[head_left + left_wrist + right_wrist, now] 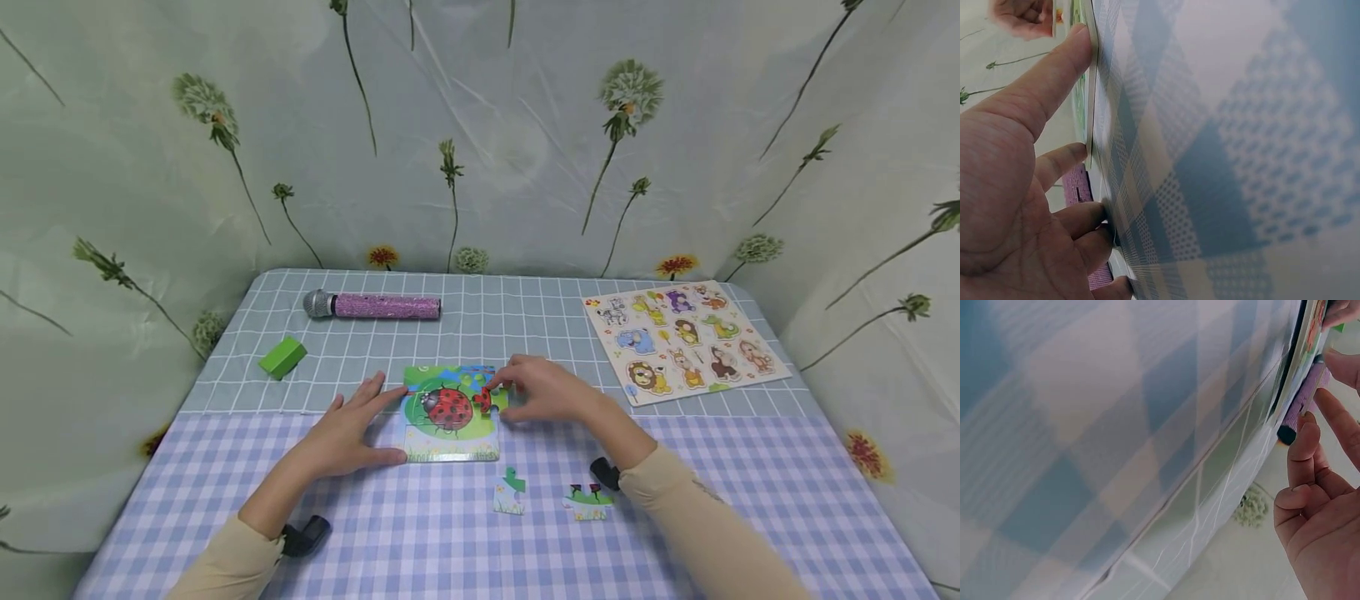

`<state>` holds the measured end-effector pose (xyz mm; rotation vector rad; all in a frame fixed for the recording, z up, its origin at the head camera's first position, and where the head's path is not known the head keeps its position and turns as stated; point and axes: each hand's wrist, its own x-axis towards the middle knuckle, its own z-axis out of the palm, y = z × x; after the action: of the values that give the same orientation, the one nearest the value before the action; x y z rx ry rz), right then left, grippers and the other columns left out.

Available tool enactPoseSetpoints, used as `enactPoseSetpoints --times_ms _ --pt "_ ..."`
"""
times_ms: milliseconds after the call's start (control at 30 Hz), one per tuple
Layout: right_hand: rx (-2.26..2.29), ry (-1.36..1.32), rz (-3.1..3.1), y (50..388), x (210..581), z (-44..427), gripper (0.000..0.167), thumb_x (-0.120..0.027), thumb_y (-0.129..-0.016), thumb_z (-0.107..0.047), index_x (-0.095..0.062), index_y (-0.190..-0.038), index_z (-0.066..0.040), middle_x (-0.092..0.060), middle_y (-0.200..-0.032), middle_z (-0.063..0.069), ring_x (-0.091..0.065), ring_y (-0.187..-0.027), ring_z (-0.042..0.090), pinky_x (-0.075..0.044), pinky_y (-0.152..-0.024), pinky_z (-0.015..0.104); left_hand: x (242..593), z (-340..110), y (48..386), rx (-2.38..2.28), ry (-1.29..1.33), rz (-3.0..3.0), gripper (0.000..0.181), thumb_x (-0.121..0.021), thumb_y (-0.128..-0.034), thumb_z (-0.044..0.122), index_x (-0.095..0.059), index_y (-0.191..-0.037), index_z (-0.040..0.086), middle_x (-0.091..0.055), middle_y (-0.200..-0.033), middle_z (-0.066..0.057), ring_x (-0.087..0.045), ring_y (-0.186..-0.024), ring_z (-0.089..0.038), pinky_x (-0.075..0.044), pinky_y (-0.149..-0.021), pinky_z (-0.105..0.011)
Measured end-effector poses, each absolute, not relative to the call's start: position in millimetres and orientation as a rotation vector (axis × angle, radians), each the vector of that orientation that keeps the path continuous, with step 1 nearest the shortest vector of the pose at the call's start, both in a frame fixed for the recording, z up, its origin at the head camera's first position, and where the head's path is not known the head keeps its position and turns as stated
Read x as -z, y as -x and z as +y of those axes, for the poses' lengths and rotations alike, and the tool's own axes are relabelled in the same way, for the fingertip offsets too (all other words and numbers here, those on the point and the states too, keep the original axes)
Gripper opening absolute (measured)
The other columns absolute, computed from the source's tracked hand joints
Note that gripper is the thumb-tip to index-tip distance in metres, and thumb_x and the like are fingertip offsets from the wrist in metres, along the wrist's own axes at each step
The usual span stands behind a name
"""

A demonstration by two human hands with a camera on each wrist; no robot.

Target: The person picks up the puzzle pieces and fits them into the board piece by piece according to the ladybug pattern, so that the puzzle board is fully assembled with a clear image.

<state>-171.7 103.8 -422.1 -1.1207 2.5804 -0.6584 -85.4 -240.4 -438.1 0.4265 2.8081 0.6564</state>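
Observation:
A square ladybug jigsaw puzzle [442, 455] lies on the checked cloth in the middle of the table. With fingers spread, my left hand [341, 433] touches its left side, the thumb at the near corner and the forefinger higher up; the left wrist view shows both tips on the board's edge. My right hand [546, 390] pinches a red and green puzzle piece [483, 402] between thumb and forefinger, over the puzzle's right side. Two loose puzzle pieces lie nearer me: one with a green knob [509, 493] and a wider one [589, 504].
A pink glittery microphone [386, 307] lies at the back left, with a green block [282, 357] in front of it. At the back right is an animal peg board [682, 342]. A flowered curtain [517, 150] hangs behind the table.

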Motion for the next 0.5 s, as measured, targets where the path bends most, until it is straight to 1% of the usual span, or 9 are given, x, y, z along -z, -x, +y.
enactPoseSetpoints --times_ms 133,300,500 --pt "0.638 1.134 2.570 172.6 422.9 93.6 0.043 -0.086 -0.089 -0.026 -0.078 -0.130 -0.017 -0.069 -0.109 0.000 -0.059 -0.089 0.009 -0.051 -0.077 0.024 437.6 -239.2 85.8 -0.658 -0.421 2.808 0.101 -0.089 -0.0832 0.056 -0.044 -0.165 0.017 -0.025 -0.176 -0.028 -0.025 -0.163 -0.050 -0.017 -0.124 -0.082" --pt "0.608 1.162 2.561 172.8 424.6 84.2 0.042 -0.087 -0.089 -0.027 -0.078 -0.129 -0.017 -0.069 -0.109 0.000 -0.057 -0.089 0.008 -0.051 -0.078 0.023 436.2 -237.0 85.6 -0.654 -0.414 2.810 0.101 -0.089 -0.0832 0.056 -0.045 -0.165 0.017 -0.025 -0.175 -0.028 -0.025 -0.162 -0.052 -0.017 -0.124 -0.083" --pt "0.559 1.176 2.561 172.0 426.1 77.8 0.041 -0.087 -0.089 -0.028 -0.079 -0.128 -0.019 -0.069 -0.110 0.000 -0.055 -0.088 0.009 -0.051 -0.079 0.026 437.5 -237.6 85.5 -0.651 -0.410 2.813 0.101 -0.089 -0.0827 0.056 -0.045 -0.164 0.017 -0.025 -0.175 -0.028 -0.025 -0.162 -0.051 -0.017 -0.123 -0.083"
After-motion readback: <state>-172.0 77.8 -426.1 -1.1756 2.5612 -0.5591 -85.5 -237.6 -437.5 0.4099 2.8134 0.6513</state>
